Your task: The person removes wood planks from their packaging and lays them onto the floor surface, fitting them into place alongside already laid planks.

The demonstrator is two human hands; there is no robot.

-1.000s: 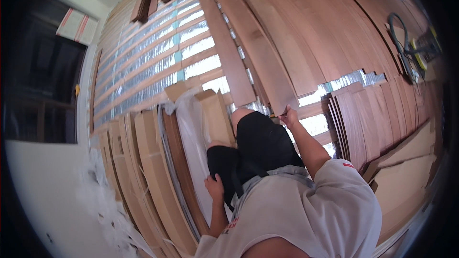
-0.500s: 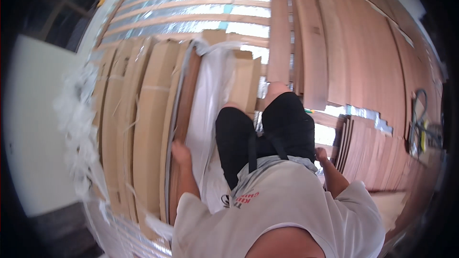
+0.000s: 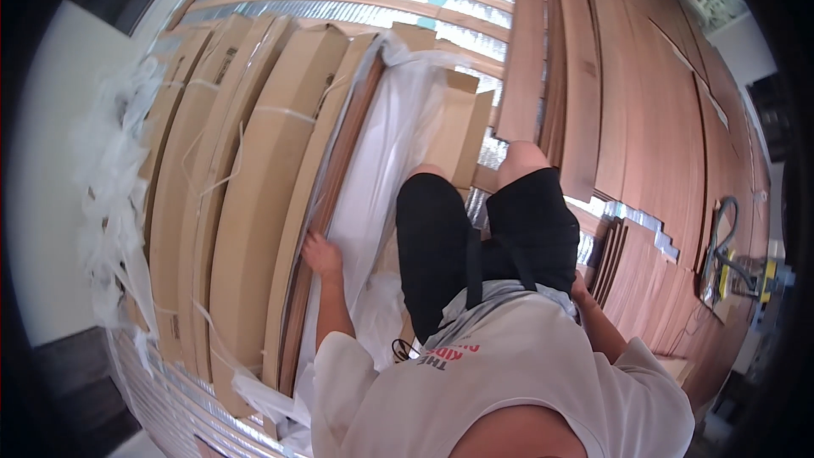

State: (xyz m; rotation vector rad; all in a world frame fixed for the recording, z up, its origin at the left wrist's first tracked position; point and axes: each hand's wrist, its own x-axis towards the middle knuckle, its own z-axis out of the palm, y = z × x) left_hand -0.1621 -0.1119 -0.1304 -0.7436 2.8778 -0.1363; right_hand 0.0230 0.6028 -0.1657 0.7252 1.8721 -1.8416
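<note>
My left hand point(image 3: 320, 254) rests on the edge of a long brown floor plank point(image 3: 335, 195) that lies in an opened cardboard box lined with white plastic wrap point(image 3: 386, 153). Its fingers curl over the plank's edge. My right hand point(image 3: 580, 288) is low by my right hip, mostly hidden behind my black shorts and white shirt, next to a stack of brown planks point(image 3: 632, 276). Whether it holds anything is not visible. I am kneeling, with my knees point(image 3: 526, 157) toward the laid floor.
Several long sealed cardboard boxes point(image 3: 246, 203) lie side by side at my left, with torn plastic wrap point(image 3: 114, 203) beyond them. Laid wooden flooring point(image 3: 661, 119) covers the right; silver underlay point(image 3: 356, 8) shows at the top. A yellow power tool with cable point(image 3: 746, 276) sits far right.
The view has swung left and down toward the boxes. My left hand has moved onto the plank in the opened box, and my right hand has dropped from the laid planks to my hip.
</note>
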